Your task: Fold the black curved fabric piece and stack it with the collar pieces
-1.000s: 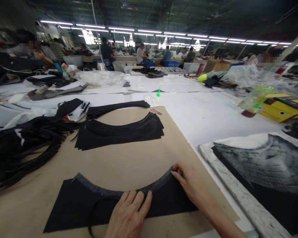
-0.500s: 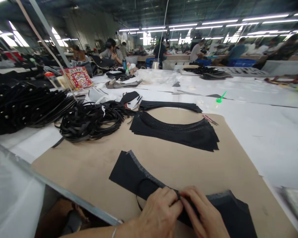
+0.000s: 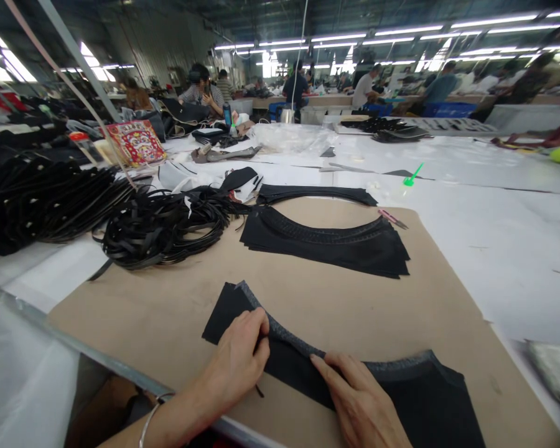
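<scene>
A black curved piece of material [image 3: 415, 392] with a grey strip along its inner edge lies on a brown board [image 3: 168, 311] in front of me. My left hand [image 3: 238, 358] presses on the strip near the piece's left end, fingers curled together against it. My right hand [image 3: 361, 404] lies flat on the piece's middle, its index finger stretched along the grey edge. A thin black strap loops out under the piece between the hands.
A stack of the same black curved pieces [image 3: 326, 246] lies further back on the board. A heap of black straps [image 3: 163, 227] sits at the left. A green clip [image 3: 411, 175] lies on the white table. Other people work at tables far behind.
My hands were together pinching the strip at the middle; now the left hand has slid left along the grey edge and the right hand lies flatter.
</scene>
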Tool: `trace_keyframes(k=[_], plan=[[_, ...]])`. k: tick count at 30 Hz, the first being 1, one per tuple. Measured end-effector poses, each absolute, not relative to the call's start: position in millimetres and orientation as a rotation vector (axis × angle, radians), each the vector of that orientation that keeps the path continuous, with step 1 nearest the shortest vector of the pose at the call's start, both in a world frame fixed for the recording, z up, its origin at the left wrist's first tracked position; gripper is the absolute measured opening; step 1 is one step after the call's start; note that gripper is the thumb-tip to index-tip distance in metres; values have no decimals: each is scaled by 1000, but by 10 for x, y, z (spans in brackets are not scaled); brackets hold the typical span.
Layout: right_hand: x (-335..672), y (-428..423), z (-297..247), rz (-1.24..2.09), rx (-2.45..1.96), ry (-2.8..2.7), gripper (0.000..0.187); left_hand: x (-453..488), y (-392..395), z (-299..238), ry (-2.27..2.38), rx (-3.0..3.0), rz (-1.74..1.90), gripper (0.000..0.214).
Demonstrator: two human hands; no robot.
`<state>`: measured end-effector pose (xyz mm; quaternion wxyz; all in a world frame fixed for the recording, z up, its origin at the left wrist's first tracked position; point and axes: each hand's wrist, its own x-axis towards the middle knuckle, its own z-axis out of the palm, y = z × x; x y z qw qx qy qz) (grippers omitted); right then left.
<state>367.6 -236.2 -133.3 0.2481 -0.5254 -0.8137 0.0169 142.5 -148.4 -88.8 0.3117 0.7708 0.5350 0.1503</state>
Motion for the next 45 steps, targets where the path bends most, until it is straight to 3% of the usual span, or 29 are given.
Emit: trace_keyframes(k=[3,7,22,36,45], plan=[[3653,-2347,-1306,79,-1440,-2241,44,1400,-1384,-860,1258,1738,430,6],[3649,-2325,-1301,136,-1444,-2258,48,1358,-1217,-854,1170,1531,427,19],[3712,-2308,-1384,152,-1403,-2242,60,1386,-1027,-726,1342,2095,155,17],[3732,-2287,-1394,35,-1363,-2283,66,1436,-971,-778,1357,2162,92,16],[3750,-2280,-1363,-55,-1318,-2334,59,1434,-939,-787,1355,2178,40,14]])
